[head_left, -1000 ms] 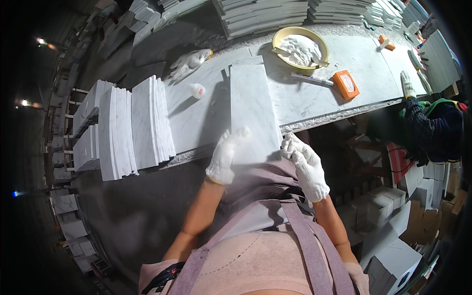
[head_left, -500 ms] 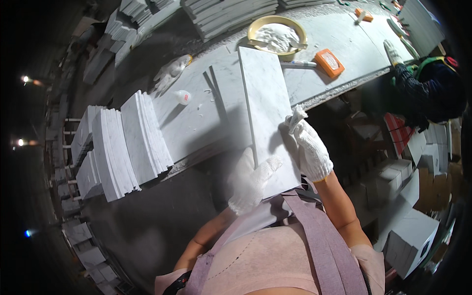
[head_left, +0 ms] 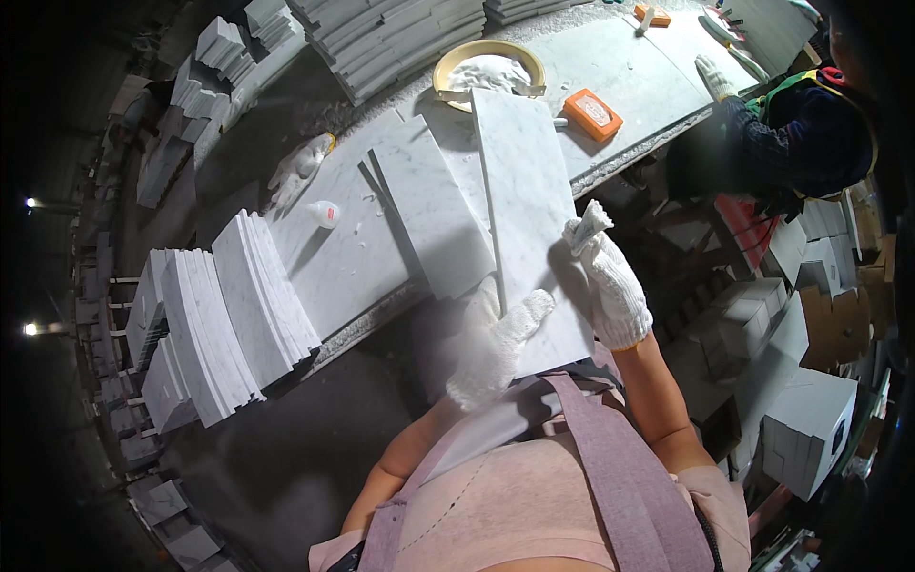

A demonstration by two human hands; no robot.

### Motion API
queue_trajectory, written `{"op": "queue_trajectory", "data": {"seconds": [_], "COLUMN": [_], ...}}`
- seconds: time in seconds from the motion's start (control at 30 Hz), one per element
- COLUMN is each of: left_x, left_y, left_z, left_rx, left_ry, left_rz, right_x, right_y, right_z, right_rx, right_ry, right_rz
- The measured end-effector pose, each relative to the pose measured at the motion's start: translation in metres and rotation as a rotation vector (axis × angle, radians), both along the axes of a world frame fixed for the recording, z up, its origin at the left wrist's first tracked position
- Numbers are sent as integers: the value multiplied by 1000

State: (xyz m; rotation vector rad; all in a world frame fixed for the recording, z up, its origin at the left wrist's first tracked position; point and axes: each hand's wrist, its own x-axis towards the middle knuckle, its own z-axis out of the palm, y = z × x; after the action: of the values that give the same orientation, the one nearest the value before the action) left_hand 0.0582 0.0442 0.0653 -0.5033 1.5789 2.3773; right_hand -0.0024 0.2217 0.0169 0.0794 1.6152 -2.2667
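A long white marble slab (head_left: 529, 219) with grey veining slants up from my waist across the table edge. My left hand (head_left: 491, 348), in a white knit glove, grips its lower left edge, thumb on the top face and fingers hidden beneath. Beside the slab's right edge is my right hand (head_left: 615, 291), also gloved and closed. Crumpled white material (head_left: 591, 221) sticks up at its fingertips; whether it is cloth or loose glove is unclear. Another marble slab (head_left: 429, 205) lies on the marble-topped table (head_left: 353, 286), left of the held one, beside thin dark strips (head_left: 376, 181).
A yellow bowl (head_left: 443, 71) of white material stands behind the slab, near an orange box (head_left: 593, 114). A small white bottle (head_left: 324, 214), a loose glove (head_left: 303, 167) and stacked slabs (head_left: 257, 286) are at the left. A co-worker (head_left: 791, 133) stands at the right.
The view has turned, shifting the table and its things leftward. The table slab left of the held one now shows more plainly. Both hands keep nearly the same place at the held slab.
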Motion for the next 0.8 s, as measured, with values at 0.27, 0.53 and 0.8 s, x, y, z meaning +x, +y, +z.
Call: {"op": "queue_trajectory", "data": {"seconds": [0.27, 0.53, 0.8], "left_x": [2, 13, 26], "left_y": [-3, -23, -66], "left_z": [-2, -23, -72], "left_rx": [-13, -17, 15], "left_ry": [-19, -21, 80], "left_rz": [19, 59, 262], "right_x": [5, -7, -33], "right_y": [-10, -23, -54], "right_z": [-6, -27, -4], "right_rx": [-173, -447, -130], "right_ry": [-37, -60, -207], "right_rz": [-24, 102, 85]}}
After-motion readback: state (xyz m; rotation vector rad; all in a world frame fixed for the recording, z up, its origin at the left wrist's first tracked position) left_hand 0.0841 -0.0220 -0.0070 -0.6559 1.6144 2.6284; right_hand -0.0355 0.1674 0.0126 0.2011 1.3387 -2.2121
